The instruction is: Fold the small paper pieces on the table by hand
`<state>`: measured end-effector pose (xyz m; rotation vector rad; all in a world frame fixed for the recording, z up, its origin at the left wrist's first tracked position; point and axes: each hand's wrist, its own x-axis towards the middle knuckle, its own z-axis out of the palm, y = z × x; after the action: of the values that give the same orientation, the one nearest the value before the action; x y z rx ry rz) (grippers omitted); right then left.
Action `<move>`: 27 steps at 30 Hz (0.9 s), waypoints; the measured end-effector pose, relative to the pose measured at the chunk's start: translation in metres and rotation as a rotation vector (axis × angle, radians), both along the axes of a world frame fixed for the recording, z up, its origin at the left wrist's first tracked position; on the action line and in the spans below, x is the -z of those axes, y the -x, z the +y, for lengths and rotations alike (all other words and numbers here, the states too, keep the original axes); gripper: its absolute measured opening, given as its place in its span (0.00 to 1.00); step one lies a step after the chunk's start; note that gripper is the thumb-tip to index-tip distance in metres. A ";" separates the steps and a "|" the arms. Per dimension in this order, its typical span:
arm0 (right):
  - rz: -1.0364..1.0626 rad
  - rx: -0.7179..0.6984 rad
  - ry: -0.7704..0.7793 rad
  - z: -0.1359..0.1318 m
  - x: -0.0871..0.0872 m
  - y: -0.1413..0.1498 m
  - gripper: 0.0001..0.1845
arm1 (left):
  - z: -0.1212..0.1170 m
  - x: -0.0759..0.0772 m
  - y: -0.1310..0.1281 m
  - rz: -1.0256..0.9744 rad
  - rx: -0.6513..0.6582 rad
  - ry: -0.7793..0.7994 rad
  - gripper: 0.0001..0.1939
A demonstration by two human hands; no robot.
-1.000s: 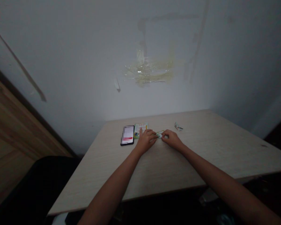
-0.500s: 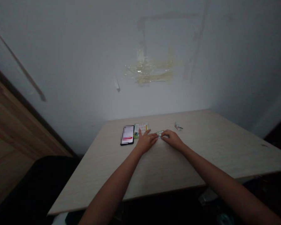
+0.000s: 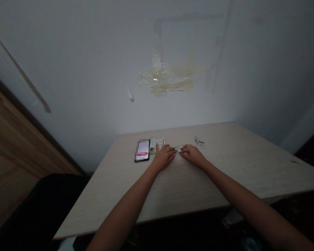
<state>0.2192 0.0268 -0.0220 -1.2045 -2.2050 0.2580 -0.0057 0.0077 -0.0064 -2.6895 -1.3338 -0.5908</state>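
A small piece of light, green-patterned paper (image 3: 179, 148) lies on the table between my hands. My left hand (image 3: 164, 158) is palm down at its left end, fingers stretched out and touching it, the thumb apart. At the other end, my right hand (image 3: 193, 154) is closed, its thumb and fingertips pinching the edge. The fingers cover part of the paper. Just behind my left thumb lies a printed booklet or card pack (image 3: 157, 141) with a green edge. A phone (image 3: 142, 150) with a lit, partly blurred screen is left of it.
A crumpled, printed scrap (image 3: 199, 141) lies at the back right of the pale wooden table (image 3: 183, 191). Behind the table rises a wall (image 3: 94, 69) with peeling clear tape (image 3: 170, 82). A dark shape (image 3: 49, 202) stands left of the table, beside wooden panelling (image 3: 10, 146).
The fingers of my left hand have drawn slightly closer together, the index finger curling in towards the paper. My right hand stays pinching in nearly the same place.
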 end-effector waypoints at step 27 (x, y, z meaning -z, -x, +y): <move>-0.081 -0.019 -0.013 0.001 0.003 -0.001 0.12 | -0.005 0.005 -0.001 0.070 -0.020 -0.043 0.19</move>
<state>0.2197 0.0274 -0.0248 -1.2063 -2.2850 0.2058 -0.0050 0.0031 -0.0113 -2.6340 -1.3133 -0.5126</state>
